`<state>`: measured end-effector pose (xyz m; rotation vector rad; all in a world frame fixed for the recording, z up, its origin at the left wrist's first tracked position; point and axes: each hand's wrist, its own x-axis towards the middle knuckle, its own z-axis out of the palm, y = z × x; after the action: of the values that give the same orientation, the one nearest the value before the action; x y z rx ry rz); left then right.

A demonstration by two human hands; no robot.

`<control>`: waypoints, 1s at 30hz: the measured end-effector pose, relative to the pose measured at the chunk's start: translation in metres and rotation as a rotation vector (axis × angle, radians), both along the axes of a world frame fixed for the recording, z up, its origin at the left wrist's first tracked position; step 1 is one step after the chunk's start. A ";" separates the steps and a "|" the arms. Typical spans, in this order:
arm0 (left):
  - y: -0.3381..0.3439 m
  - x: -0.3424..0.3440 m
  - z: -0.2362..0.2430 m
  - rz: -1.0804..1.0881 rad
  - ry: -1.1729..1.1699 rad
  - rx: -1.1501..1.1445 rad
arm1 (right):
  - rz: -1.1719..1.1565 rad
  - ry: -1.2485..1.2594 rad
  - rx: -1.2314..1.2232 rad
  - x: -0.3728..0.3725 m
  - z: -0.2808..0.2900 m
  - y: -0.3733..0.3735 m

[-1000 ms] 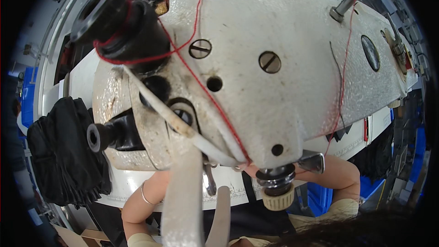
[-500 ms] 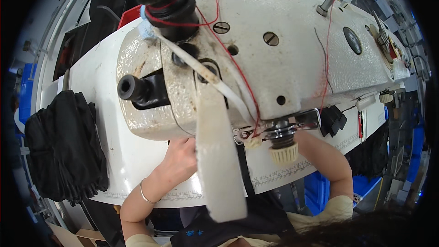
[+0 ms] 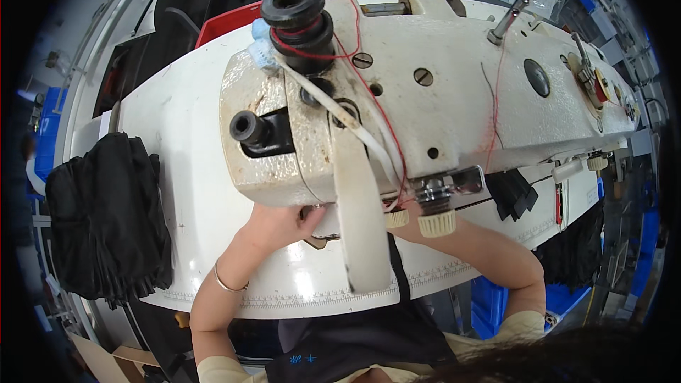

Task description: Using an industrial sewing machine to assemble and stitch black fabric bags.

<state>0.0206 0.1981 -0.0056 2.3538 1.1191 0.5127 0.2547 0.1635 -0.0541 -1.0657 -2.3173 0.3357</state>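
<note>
A white sewing machine head (image 3: 454,113) with red thread (image 3: 381,110) fills the middle. My left hand (image 3: 284,225) is beneath its left end, with the thumb bent toward the fingers. Something dark shows in that grip; I cannot make it out, and the fingertips are hidden. My right forearm (image 3: 489,252) reaches in from the right. Its hand is behind the tension knob (image 3: 436,224) and under the machine, so the fingers are out of sight. A narrow black strip (image 3: 399,269) runs from under the machine over the table's front edge, between my arms.
A pile of black fabric pieces (image 3: 110,220) hangs over the table's left side. Small black pieces (image 3: 514,195) and a red-handled tool (image 3: 559,202) lie at the right. More black fabric (image 3: 571,248) and a blue bin (image 3: 489,305) are beyond the front right edge. A red tray (image 3: 227,23) stands behind.
The view has shifted, so the machine appears farther right. My left thumb now shows apart from the knuckles. My right arm has moved left, farther in under the machine.
</note>
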 end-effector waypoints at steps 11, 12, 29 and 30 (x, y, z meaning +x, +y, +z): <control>-0.066 -0.010 0.051 -0.173 0.269 0.114 | 0.484 0.327 -0.946 -0.011 0.080 -0.061; -0.066 -0.011 0.058 -0.293 0.295 0.066 | 0.526 0.425 -1.063 -0.014 0.084 -0.064; -0.099 -0.034 0.006 0.235 0.340 0.417 | -0.033 0.859 -0.925 -0.087 0.030 -0.020; -0.091 -0.032 0.021 0.228 0.232 0.412 | -0.080 0.805 -0.883 -0.085 0.032 -0.022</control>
<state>-0.0114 0.1068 0.0150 2.7057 1.5226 0.6100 0.1696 0.1413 -0.0225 -1.0891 -1.3689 1.5262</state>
